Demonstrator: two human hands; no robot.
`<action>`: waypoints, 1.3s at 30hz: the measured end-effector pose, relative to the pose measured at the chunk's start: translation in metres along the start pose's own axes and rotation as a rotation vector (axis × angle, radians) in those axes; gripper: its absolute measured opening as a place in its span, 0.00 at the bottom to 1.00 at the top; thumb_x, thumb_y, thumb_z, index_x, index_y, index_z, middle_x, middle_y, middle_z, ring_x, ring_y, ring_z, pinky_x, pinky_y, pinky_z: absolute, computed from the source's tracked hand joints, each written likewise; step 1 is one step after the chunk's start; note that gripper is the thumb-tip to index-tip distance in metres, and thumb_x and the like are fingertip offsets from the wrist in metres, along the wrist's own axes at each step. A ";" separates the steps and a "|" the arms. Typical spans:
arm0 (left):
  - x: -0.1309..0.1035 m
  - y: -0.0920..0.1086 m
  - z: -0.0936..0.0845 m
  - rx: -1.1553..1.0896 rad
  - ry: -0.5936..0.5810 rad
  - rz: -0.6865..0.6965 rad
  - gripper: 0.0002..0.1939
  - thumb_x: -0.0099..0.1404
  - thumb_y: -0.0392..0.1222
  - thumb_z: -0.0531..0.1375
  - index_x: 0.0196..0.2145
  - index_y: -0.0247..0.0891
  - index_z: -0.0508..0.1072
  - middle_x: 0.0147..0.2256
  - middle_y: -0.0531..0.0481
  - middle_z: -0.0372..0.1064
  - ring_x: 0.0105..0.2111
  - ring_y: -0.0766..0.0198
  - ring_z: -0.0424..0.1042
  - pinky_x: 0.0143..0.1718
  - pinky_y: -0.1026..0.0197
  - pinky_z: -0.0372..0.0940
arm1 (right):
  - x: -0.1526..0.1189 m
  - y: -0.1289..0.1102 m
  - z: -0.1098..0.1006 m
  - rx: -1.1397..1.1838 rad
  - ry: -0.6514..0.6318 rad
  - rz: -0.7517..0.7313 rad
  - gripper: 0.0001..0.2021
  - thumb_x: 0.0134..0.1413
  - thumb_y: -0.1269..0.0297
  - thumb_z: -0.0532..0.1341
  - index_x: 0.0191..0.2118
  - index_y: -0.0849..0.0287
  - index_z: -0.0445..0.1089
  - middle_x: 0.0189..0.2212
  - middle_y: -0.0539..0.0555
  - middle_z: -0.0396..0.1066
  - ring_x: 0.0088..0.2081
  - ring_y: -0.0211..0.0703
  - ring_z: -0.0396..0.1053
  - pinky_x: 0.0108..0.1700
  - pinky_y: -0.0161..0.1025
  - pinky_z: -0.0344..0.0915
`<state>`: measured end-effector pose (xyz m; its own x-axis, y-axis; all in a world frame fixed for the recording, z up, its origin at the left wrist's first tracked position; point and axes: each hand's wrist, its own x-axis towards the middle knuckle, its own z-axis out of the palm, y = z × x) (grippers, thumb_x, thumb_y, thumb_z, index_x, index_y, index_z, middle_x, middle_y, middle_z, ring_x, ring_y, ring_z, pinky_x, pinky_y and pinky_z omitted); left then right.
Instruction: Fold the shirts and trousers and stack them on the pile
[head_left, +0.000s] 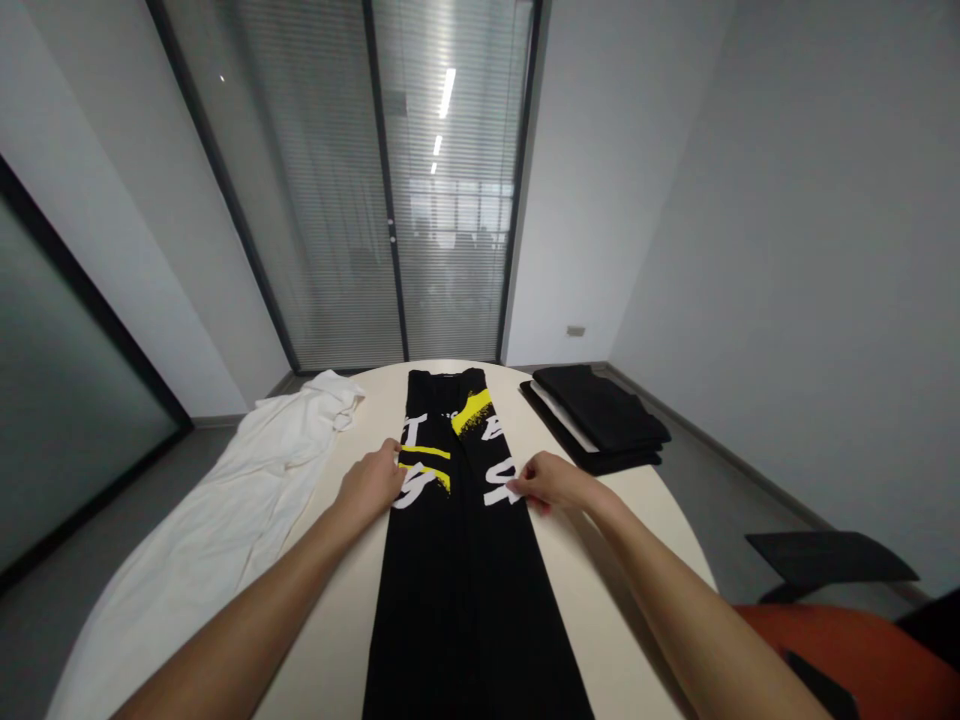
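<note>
A black T-shirt (465, 560) with white lettering and yellow brush strokes lies lengthwise on the table, its sides folded inward into a long strip. The neckline is at the far end. My left hand (375, 475) grips the strip's left edge beside the print, fingers closed on the fabric. On the opposite edge, at about the same height, my right hand (551, 482) pinches the cloth between thumb and fingers. The near end of the shirt runs out of the bottom of the view.
White garments (232, 490) lie spread along the left side of the pale round table (660, 520). A stack of folded dark clothes (600, 410), with a light layer in it, sits at the back right. An orange-seated chair (840, 650) stands at the lower right.
</note>
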<state>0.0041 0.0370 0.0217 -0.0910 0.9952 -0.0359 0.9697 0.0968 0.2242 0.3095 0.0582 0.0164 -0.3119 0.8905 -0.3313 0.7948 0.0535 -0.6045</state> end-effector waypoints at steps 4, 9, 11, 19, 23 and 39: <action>-0.003 -0.002 -0.008 -0.017 -0.072 0.012 0.14 0.62 0.41 0.58 0.47 0.41 0.69 0.40 0.43 0.76 0.38 0.53 0.76 0.33 0.59 0.61 | -0.011 -0.004 -0.009 0.117 -0.191 0.009 0.20 0.50 0.49 0.68 0.22 0.62 0.70 0.18 0.50 0.70 0.18 0.34 0.65 0.24 0.31 0.62; -0.006 -0.010 -0.024 -0.024 -0.335 0.125 0.13 0.52 0.45 0.65 0.36 0.43 0.72 0.33 0.52 0.75 0.33 0.57 0.75 0.29 0.62 0.59 | -0.024 -0.009 -0.021 0.061 -0.576 0.011 0.23 0.38 0.44 0.73 0.27 0.64 0.74 0.18 0.49 0.70 0.18 0.33 0.64 0.22 0.30 0.62; -0.008 -0.007 -0.026 -0.021 -0.353 0.143 0.12 0.53 0.48 0.65 0.34 0.42 0.72 0.30 0.52 0.75 0.32 0.57 0.74 0.29 0.62 0.59 | -0.025 -0.007 -0.023 0.043 -0.640 0.025 0.25 0.38 0.42 0.72 0.28 0.64 0.75 0.19 0.49 0.70 0.19 0.34 0.66 0.23 0.31 0.63; -0.030 0.039 0.015 -0.199 0.106 0.803 0.27 0.70 0.49 0.55 0.64 0.46 0.62 0.66 0.46 0.57 0.64 0.54 0.57 0.64 0.49 0.54 | 0.013 0.015 -0.018 -0.038 0.207 -0.098 0.16 0.62 0.53 0.58 0.35 0.62 0.74 0.20 0.51 0.72 0.22 0.36 0.67 0.29 0.32 0.59; -0.036 0.040 0.035 -0.131 -0.016 0.890 0.31 0.70 0.52 0.56 0.68 0.51 0.55 0.71 0.48 0.40 0.70 0.46 0.41 0.67 0.38 0.45 | 0.046 0.013 -0.021 -0.106 0.389 -0.022 0.13 0.61 0.59 0.57 0.35 0.62 0.76 0.22 0.53 0.75 0.25 0.38 0.70 0.31 0.32 0.59; -0.029 0.047 0.035 -0.061 -0.133 0.768 0.41 0.61 0.48 0.60 0.69 0.48 0.52 0.72 0.45 0.33 0.71 0.41 0.31 0.67 0.32 0.35 | 0.185 0.000 -0.054 -0.118 0.559 0.210 0.21 0.65 0.54 0.52 0.46 0.62 0.78 0.45 0.64 0.77 0.48 0.49 0.74 0.45 0.35 0.64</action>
<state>0.0605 0.0120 -0.0003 0.6321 0.7741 0.0353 0.7355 -0.6137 0.2869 0.2799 0.2472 -0.0061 0.1529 0.9881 0.0150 0.8720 -0.1278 -0.4725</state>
